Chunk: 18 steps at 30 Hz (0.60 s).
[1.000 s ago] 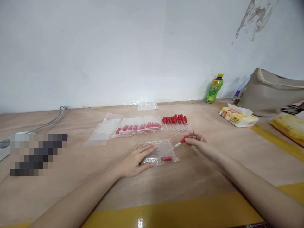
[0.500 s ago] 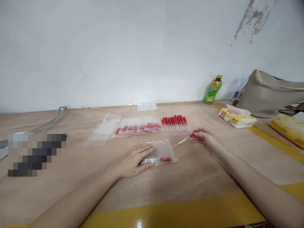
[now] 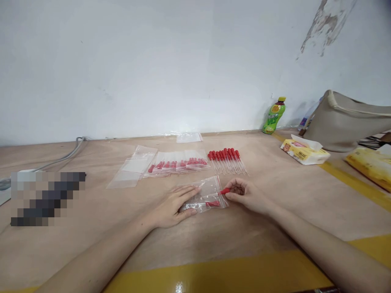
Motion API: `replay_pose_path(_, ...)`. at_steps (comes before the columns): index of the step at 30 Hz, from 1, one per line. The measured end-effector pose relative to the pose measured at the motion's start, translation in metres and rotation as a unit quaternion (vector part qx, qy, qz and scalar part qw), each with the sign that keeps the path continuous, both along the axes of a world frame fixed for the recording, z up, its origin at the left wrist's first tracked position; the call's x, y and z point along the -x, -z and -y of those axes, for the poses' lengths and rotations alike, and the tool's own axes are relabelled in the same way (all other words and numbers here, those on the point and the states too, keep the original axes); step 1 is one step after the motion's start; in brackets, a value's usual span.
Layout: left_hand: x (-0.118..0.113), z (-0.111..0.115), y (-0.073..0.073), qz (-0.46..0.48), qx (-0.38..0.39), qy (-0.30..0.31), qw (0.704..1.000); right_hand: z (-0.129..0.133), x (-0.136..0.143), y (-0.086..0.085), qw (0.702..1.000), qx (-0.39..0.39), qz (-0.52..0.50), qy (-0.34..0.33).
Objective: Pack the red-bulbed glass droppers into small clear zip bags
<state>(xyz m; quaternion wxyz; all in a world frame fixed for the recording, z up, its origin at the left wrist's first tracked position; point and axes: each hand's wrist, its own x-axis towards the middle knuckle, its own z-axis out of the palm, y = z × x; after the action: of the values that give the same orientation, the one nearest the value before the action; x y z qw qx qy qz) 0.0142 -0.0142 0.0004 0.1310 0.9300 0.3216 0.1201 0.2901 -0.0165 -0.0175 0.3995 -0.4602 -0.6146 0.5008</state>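
Observation:
My left hand (image 3: 175,206) lies flat, fingers stretched out, on a clear zip bag (image 3: 201,195). Inside that bag is one glass dropper with a red rubber bulb (image 3: 212,203). At the bag's mouth on the right, my right hand (image 3: 246,195) pinches a second dropper (image 3: 225,191) by its red bulb; its glass tube reaches into the bag and is hard to see. Behind the hands, several loose droppers (image 3: 224,154) lie in a row, bulbs away from me. To their left overlap several zip bags (image 3: 179,162) with red-bulbed droppers inside.
Flat clear bags (image 3: 132,167) lie at the left of the filled ones, another bag (image 3: 189,137) against the wall. At right are a green bottle (image 3: 274,116), a tissue pack (image 3: 305,150), a yellow pack (image 3: 369,162) and a beige bag (image 3: 345,118). A grey cable (image 3: 61,156) runs at left.
My right hand has moved left and nearer to me, bringing the dropper's tube into the bag's mouth. The left hand stays in place on the bag.

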Motion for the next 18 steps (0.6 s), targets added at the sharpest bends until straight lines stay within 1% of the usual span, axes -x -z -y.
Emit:
replay_pose_path(3,0.000,0.000,0.000,-0.003,-0.003,0.002,1.000,-0.002,0.005,0.004,0.994,-0.059,0.095,0.002)
replay_pose_path(5,0.000,0.000,-0.001,-0.002,-0.004,0.005,1.000,-0.005,0.008,0.008,0.984,-0.119,0.136,0.012)
replay_pose_path(9,0.000,0.000,-0.001,0.009,-0.004,0.007,1.000,-0.007,0.016,0.011,0.964,-0.203,0.169,0.030)
replay_pose_path(12,0.000,-0.001,0.000,0.011,-0.006,0.006,1.000,-0.005,0.019,0.009,0.952,-0.243,0.186,-0.010)
replay_pose_path(14,0.000,-0.001,0.001,0.002,-0.006,0.003,1.000,-0.005,0.018,0.008,0.946,-0.259,0.189,-0.040)
replay_pose_path(15,0.001,-0.001,0.002,-0.005,-0.005,0.002,1.000,-0.007,0.016,0.007,0.947,-0.258,0.187,-0.043)
replay_pose_path(16,0.001,-0.002,0.002,-0.010,-0.004,0.002,1.000,-0.009,0.014,0.007,0.950,-0.250,0.183,-0.034)
replay_pose_path(18,0.001,-0.002,0.003,-0.014,-0.002,0.003,1.000,-0.019,0.006,0.005,0.957,-0.224,0.182,0.016)
